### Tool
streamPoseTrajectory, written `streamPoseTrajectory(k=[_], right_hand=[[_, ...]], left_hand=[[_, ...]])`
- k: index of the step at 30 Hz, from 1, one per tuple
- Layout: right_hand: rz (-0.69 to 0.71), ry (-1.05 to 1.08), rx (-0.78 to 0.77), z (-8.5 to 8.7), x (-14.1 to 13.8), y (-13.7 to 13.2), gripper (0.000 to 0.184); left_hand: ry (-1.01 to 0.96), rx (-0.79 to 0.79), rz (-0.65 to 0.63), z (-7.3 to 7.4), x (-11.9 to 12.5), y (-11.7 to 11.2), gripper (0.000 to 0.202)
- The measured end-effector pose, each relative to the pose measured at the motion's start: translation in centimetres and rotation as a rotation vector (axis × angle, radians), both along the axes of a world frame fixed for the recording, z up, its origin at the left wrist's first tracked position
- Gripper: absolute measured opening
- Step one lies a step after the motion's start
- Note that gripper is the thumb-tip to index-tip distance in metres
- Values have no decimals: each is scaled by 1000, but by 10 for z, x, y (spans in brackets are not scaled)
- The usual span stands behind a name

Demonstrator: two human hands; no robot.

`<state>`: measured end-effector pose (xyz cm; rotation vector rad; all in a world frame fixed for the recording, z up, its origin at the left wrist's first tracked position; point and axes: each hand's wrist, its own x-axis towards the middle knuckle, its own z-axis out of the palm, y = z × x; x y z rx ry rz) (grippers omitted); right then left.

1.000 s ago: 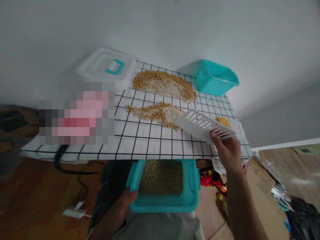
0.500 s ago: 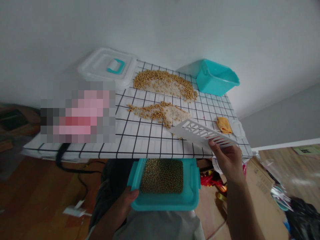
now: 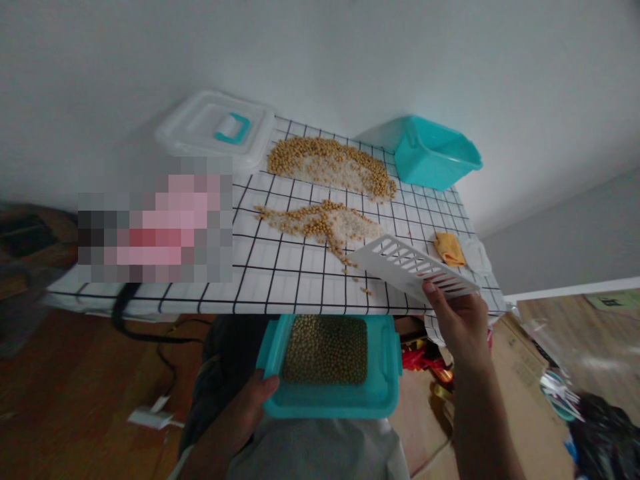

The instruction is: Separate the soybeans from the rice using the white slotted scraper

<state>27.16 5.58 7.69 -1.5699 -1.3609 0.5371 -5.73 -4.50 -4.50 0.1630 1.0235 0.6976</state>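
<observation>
My left hand grips the left side of a turquoise plastic box, held below the table's front edge. Soybeans show within it. My right hand is closed on the right end of a flat white slotted plastic scraper, tilted over the tabletop. By the scraper's left end lies a small pile of soybeans and white grains, apparently rice, with a few loose beans trailing toward the front edge. Farther back is a larger heap of soybeans mixed with white grains.
A turquoise bin stands at the back right, beyond a folded yellow cloth. A clear lid with a turquoise handle lies at the back left of the checked tablecloth. A blurred-out pink item sits at left.
My right hand and the scraper have shifted slightly right, away from the small pile. More loose beans show in front of it. The left hand still holds the box.
</observation>
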Motion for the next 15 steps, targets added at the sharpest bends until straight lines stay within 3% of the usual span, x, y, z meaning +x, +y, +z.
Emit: streamPoseTrajectory(k=[6, 15], right_hand=[[3, -14, 21, 3, -2, -4, 16], [25, -34, -39, 10, -14, -16, 19]], left_hand=[[96, 59, -74, -8, -4, -2, 31], [-43, -7, -28, -17, -1, -6, 35]])
